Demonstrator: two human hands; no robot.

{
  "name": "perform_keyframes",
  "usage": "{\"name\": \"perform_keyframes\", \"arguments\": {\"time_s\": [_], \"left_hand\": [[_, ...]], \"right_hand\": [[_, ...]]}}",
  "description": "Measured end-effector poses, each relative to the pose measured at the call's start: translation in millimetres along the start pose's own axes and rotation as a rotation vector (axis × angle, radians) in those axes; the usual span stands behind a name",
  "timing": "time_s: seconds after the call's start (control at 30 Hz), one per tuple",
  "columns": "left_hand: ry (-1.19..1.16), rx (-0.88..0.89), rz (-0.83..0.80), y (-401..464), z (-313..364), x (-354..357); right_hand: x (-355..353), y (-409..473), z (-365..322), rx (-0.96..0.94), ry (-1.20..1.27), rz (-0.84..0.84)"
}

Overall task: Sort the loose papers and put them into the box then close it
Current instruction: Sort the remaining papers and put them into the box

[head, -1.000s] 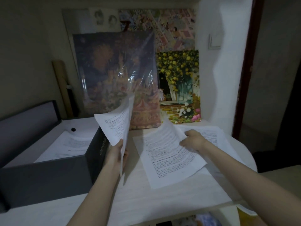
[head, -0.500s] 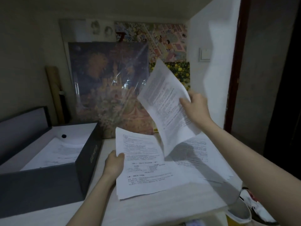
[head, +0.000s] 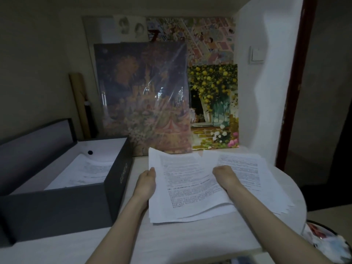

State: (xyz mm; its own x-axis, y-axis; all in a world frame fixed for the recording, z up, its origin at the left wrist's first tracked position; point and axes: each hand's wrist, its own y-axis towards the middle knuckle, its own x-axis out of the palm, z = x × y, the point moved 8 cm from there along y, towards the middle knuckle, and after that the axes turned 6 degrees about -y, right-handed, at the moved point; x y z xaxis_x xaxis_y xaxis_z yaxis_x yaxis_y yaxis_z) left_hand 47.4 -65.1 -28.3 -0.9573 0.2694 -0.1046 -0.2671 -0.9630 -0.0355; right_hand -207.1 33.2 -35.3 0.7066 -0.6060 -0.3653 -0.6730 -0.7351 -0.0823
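Note:
A small pile of printed white papers (head: 188,189) lies on the pale table, its sheets loosely stacked. My left hand (head: 145,181) grips the pile's left edge. My right hand (head: 224,176) rests on the pile's right side, fingers curled over the top sheet. More printed sheets (head: 253,174) are spread beneath and to the right. A dark grey box (head: 116,180) stands open at the left with its lid raised behind it. Several sheets (head: 85,172) lie inside it.
Paintings lean on the wall behind the table: a plastic-wrapped one (head: 144,100) and a yellow-flower one (head: 213,107). A rolled tube (head: 80,103) stands behind the box. The table's rounded edge (head: 297,197) is at the right, with a bin (head: 327,242) below it.
My right hand has brought the raised sheet down onto the pile held by my left hand. Both hands now sit on the stacked papers.

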Motion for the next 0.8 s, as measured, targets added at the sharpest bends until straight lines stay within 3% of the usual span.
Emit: {"name": "perform_keyframes", "arguments": {"time_s": [0.13,0.33,0.47,0.53,0.63,0.8], "left_hand": [[-0.047,-0.042,-0.148,-2.0,-0.8,13.3],[-0.02,0.082,-0.241,-13.8,18.6,17.8],[-0.249,0.215,-0.2,-21.2,37.7,15.0],[-0.306,0.302,-0.138,-24.2,47.1,7.5],[-0.303,0.485,-0.062,-33.6,64.3,-0.9],[-0.25,0.738,0.161,-53.4,80.1,-16.3]], "right_hand": [[6.3,2.9,0.0,-0.021,-0.118,0.062],[18.3,-3.7,-6.3,-0.248,-0.33,-0.067],[8.3,-8.5,-19.3,-0.379,-0.151,-0.005],[8.1,-14.1,-20.6,-0.347,0.03,-0.044],[16.2,-25.1,-26.7,-0.364,0.274,-0.133],[9.9,-46.4,-44.7,-0.511,0.431,-0.125]]}}
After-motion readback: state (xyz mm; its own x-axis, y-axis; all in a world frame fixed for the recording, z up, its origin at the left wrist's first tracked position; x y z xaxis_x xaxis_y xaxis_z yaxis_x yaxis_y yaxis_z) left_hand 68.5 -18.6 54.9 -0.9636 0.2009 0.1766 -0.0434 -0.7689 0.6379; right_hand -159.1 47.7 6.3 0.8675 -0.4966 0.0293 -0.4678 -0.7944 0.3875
